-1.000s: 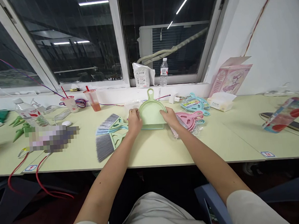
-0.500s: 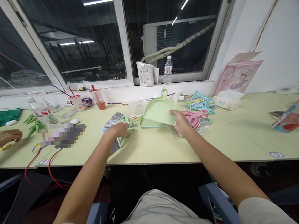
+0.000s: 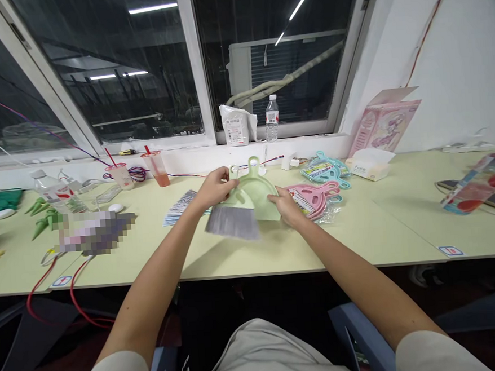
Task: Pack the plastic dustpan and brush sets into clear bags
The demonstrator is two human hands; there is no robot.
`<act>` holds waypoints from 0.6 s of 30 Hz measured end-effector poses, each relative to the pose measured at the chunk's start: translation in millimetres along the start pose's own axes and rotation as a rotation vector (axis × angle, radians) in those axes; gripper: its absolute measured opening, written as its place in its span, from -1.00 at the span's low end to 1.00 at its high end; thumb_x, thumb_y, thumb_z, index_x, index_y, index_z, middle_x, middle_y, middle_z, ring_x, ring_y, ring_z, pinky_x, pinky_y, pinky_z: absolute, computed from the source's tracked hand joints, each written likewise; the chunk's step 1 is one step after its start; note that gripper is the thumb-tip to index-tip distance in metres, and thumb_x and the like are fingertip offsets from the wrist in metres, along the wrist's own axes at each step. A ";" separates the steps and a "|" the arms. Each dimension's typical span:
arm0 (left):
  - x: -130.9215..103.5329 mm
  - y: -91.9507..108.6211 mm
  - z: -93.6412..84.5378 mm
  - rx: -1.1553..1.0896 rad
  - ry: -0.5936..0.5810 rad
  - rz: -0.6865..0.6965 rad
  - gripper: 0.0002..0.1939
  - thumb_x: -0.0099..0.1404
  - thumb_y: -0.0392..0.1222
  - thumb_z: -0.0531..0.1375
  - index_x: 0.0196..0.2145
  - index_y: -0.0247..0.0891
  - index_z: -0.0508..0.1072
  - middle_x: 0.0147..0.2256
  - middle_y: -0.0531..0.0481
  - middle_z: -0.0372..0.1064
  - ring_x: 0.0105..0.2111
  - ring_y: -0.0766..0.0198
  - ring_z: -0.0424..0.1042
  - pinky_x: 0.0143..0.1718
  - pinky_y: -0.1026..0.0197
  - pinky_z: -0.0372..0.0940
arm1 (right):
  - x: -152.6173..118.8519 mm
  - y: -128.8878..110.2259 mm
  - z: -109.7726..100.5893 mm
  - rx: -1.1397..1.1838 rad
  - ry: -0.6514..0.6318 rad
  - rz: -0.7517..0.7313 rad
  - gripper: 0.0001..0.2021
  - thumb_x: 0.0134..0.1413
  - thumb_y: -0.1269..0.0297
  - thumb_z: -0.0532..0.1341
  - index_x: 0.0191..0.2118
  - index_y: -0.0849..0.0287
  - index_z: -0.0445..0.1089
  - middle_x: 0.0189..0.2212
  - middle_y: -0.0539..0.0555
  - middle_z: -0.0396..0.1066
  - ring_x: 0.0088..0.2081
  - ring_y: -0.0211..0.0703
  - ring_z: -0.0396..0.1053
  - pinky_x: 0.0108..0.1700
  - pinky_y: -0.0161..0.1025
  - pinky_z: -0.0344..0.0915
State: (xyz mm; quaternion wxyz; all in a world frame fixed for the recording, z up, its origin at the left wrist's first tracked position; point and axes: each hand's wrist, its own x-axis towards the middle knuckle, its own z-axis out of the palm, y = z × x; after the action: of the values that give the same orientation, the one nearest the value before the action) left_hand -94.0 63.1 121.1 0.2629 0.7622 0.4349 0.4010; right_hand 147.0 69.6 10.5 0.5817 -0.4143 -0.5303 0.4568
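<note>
Brush (image 3: 232, 216), green with gray bristles, grasped by handle in your left hand (image 3: 214, 189), bristles angled down toward you, slightly blurred. Green dustpan (image 3: 263, 197) pinched at right edge by your right hand (image 3: 286, 204), handle pointing away. Brush overlaps dustpan's left side; contact, cannot tell. On pale table (image 3: 253, 261): more bristles (image 3: 180, 207) left, pink dustpans (image 3: 316, 196) right, blue dustpans (image 3: 326, 170) behind those.

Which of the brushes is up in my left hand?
The green brush with grey bristles, held by your left hand before the green dustpan; the other brushes lie on the table.
</note>
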 end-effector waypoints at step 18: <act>14.8 -61.3 67.2 -0.056 0.140 0.005 -0.63 0.40 0.05 0.22 0.05 -0.13 0.28 -0.30 0.04 0.45 -0.32 0.24 0.46 -0.25 0.23 0.28 | -10.9 -14.4 6.9 0.213 -0.236 0.212 -0.59 0.13 -0.14 0.31 -0.08 0.06 0.55 -0.22 0.04 0.61 -0.09 0.03 0.54 -0.05 -0.12 0.45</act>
State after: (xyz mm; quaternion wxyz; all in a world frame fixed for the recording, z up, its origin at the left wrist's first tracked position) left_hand -60.8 102.2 44.5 0.2522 0.7258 0.4388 0.4659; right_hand 141.3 55.6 22.5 0.5049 -0.3473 -0.4968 0.6145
